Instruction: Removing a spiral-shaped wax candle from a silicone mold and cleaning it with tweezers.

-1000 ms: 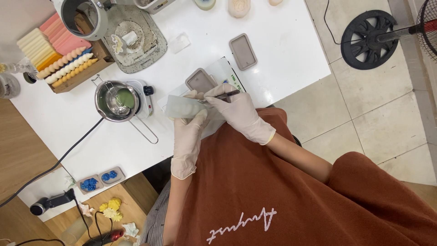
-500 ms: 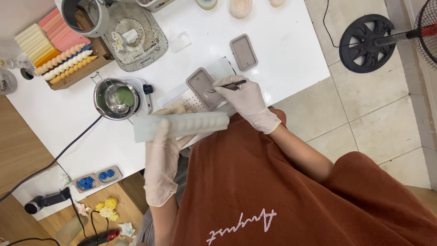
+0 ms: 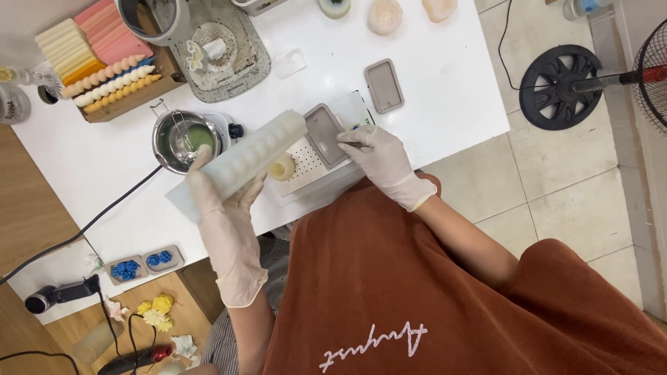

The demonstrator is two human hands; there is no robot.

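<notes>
My gloved left hand (image 3: 224, 208) holds a long, bumpy, translucent white silicone mould (image 3: 257, 153) tilted up over the table, near a small metal pot (image 3: 182, 141) of green liquid. My gloved right hand (image 3: 379, 156) grips a thin dark tool (image 3: 354, 144) and rests it at the edge of a grey rectangular mould (image 3: 325, 133). A small cream round candle (image 3: 281, 167) lies on a white perforated board (image 3: 302, 167) under the mould.
A second grey mould (image 3: 385, 85) lies further back. A tray of pastel twisted candles (image 3: 104, 66) sits at the far left beside a round grey tray (image 3: 222, 52). Blue flower pieces (image 3: 139, 264) lie near the front edge. A black fan base (image 3: 564, 87) stands on the tiled floor.
My left hand has lifted the long white mould and swung it leftwards, towards the pot. My right hand, with the tool, has stayed at the grey mould.
</notes>
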